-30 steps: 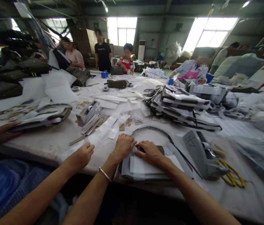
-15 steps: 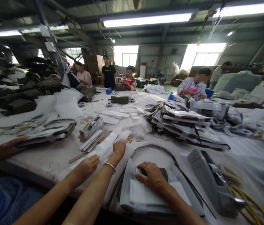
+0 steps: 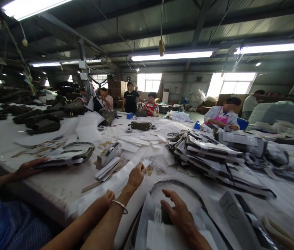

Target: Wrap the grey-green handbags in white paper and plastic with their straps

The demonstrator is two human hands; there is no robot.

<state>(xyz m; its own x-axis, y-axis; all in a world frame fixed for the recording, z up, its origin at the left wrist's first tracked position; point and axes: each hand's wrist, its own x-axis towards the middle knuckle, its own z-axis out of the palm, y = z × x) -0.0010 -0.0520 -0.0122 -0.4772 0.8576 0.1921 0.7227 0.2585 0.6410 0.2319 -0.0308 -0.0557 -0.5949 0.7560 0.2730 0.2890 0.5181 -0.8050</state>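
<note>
My left hand (image 3: 136, 177), a silver bracelet on its wrist, is stretched forward over the table. Its fingers are pinched on the end of a long white paper strip (image 3: 115, 180). Nearer me, my right hand (image 3: 178, 212) lies with fingers spread on a dark bag wrapped in white paper (image 3: 160, 236). The bag's dark strap (image 3: 180, 184) loops out beyond that hand. A co-worker's hand (image 3: 104, 201) rests on the table edge just left of my left arm.
A grey tape dispenser (image 3: 109, 155) stands beyond the strip, and another (image 3: 241, 218) lies at the right. A pile of wrapped bags (image 3: 209, 152) fills the middle right. The co-worker's other hand (image 3: 27, 168) touches a bag (image 3: 68, 156). Several people work at the far end.
My left hand left the bag and reached forward to the white paper strip. My right hand stayed on the bag. The camera tilted up, showing more ceiling.
</note>
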